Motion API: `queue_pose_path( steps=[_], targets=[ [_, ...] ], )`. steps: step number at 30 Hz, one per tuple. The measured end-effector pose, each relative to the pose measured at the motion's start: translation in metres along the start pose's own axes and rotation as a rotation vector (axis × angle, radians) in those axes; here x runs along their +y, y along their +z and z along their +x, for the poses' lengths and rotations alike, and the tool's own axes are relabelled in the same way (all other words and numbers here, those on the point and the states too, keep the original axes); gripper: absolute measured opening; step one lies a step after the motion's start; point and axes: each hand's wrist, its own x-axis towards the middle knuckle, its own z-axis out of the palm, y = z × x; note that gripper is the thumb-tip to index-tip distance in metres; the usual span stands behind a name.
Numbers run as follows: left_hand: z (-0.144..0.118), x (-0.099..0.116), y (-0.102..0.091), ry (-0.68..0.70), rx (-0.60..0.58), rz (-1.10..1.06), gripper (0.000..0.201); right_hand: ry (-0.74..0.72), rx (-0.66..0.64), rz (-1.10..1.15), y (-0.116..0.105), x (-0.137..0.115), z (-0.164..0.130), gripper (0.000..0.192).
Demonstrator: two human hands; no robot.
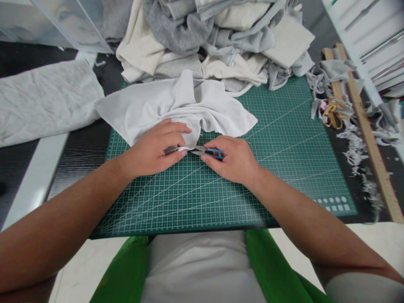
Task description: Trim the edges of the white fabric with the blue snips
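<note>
Both our hands are partly curled: the right hand (230,158) grips blue snips (215,152) lying sideways, blades parted and pointing left toward the white cloth (176,103), its edge pinched in the left hand (158,147); the cloth spreads just beyond, nearer the left

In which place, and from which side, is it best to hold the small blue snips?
Likely by the blue handle, coming from the right: the pointed blades face left, towards the white cloth in the left hand. The right hand grips it so, thumb on the near side.
</note>
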Motion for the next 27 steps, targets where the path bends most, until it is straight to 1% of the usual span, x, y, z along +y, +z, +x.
queue_pose_path(
  steps=[6,12,17,24,27],
  targets=[
    [0.0005,0.0024,-0.0007,0.012,-0.052,0.026,0.033,-0.01,0.011,0.02,-0.0034,0.0013,-0.0011,0.02],
    [0.0008,0.0036,-0.004,0.0,-0.101,0.016,0.04,-0.019,0.002,0.017,-0.0036,0.0017,-0.0005,0.02],
    [0.0008,0.003,-0.0082,-0.013,-0.128,-0.034,0.039,-0.042,-0.012,0.034,-0.0049,0.0031,-0.0021,0.019],
    [0.0016,0.0022,-0.0017,-0.008,-0.072,0.008,0.022,-0.046,-0.039,0.019,-0.0082,0.0015,-0.0053,0.019],
    [0.0021,0.0007,0.0008,0.002,-0.066,0.007,0.017,-0.053,-0.044,0.013,-0.0083,0.0005,-0.0064,0.019]
  ],
)
